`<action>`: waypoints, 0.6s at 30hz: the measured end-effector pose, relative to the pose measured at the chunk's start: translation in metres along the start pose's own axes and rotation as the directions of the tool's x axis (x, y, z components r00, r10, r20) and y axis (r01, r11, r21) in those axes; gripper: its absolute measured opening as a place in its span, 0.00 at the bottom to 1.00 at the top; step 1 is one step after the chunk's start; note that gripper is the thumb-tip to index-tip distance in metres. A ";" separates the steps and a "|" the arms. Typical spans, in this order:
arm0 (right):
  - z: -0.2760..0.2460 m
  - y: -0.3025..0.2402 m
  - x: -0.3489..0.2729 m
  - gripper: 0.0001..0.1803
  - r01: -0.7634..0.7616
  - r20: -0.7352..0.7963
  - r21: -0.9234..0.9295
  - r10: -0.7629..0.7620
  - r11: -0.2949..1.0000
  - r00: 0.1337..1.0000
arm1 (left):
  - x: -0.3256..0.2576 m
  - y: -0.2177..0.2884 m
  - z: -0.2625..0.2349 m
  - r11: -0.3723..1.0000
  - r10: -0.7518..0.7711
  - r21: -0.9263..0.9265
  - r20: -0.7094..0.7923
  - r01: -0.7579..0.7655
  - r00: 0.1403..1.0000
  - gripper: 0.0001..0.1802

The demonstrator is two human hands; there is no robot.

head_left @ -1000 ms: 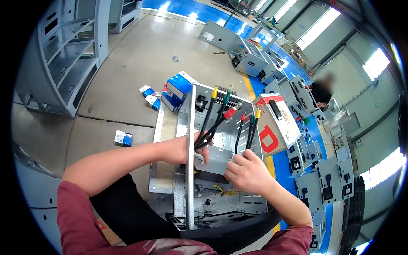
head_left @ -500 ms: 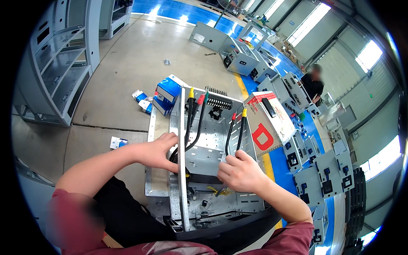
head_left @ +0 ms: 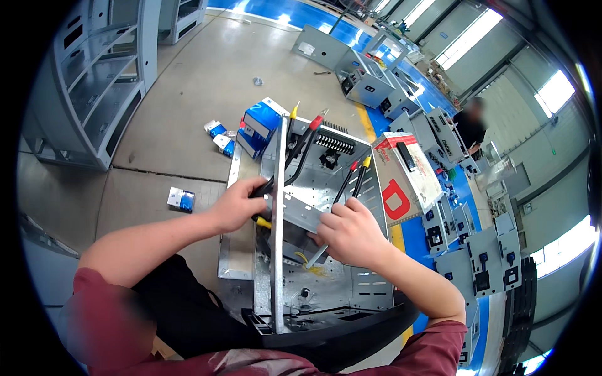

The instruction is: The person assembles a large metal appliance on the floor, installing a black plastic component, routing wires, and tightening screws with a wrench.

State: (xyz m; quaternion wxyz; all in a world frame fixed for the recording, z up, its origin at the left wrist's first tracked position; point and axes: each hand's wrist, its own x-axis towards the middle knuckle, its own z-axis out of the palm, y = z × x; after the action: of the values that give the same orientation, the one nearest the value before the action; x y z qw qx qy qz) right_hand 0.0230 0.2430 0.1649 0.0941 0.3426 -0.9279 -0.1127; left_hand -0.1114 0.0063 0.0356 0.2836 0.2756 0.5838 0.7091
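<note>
An open metal cabinet (head_left: 326, 285) stands before me, with a long metal rail (head_left: 278, 263) along its left side. My left hand (head_left: 241, 203) is closed around thick black cables (head_left: 266, 187) beside the rail. Above it, their ends carry a yellow sleeve (head_left: 294, 113) and a red sleeve (head_left: 315, 122); another yellow end (head_left: 263, 222) shows under the hand. Inside the cabinet, my right hand (head_left: 352, 233) is closed at two thinner black cables (head_left: 344, 186) with red and yellow tips. A pale thin strip (head_left: 317, 255) sticks out below its fingers, near yellow wires (head_left: 311, 266).
Blue-and-white boxes (head_left: 259, 124) stand at the cabinet's far left corner, with smaller ones (head_left: 180, 199) on the floor. A carton (head_left: 401, 182) with a black part (head_left: 406, 156) on it sits to the right. Grey cabinets line the right, where another person (head_left: 470, 128) works.
My left hand has closed on the black cables, and their red end has risen. The green end is no longer visible. My right hand has moved up a little along the thinner cables.
</note>
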 end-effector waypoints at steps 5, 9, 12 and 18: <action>0.003 0.000 0.010 0.11 -0.080 0.061 0.039 0.078 0.996 0.995 | 0.016 -0.007 0.006 0.980 -0.040 -0.197 -0.168 0.006 0.985 0.19; -0.015 -0.013 0.012 0.16 -0.235 0.129 0.130 0.218 0.963 0.967 | 0.037 -0.019 0.005 0.992 -0.045 -0.124 -0.219 0.018 0.975 0.17; -0.030 -0.029 0.009 0.12 -0.307 0.273 0.317 0.224 0.897 0.936 | 0.050 -0.026 0.019 0.969 -0.115 -0.245 -0.353 0.027 0.928 0.16; -0.024 -0.036 0.010 0.07 -0.407 0.373 0.837 0.161 0.367 0.914 | 0.061 -0.027 0.017 0.993 -0.036 -0.115 -0.424 -0.015 0.905 0.12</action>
State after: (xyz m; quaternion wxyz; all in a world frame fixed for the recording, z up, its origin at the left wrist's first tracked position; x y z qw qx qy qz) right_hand 0.0431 0.2064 0.1789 -0.1932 0.1571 -0.8903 0.3813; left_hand -0.1392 0.0661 0.0155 0.1689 0.0946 0.5910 0.7831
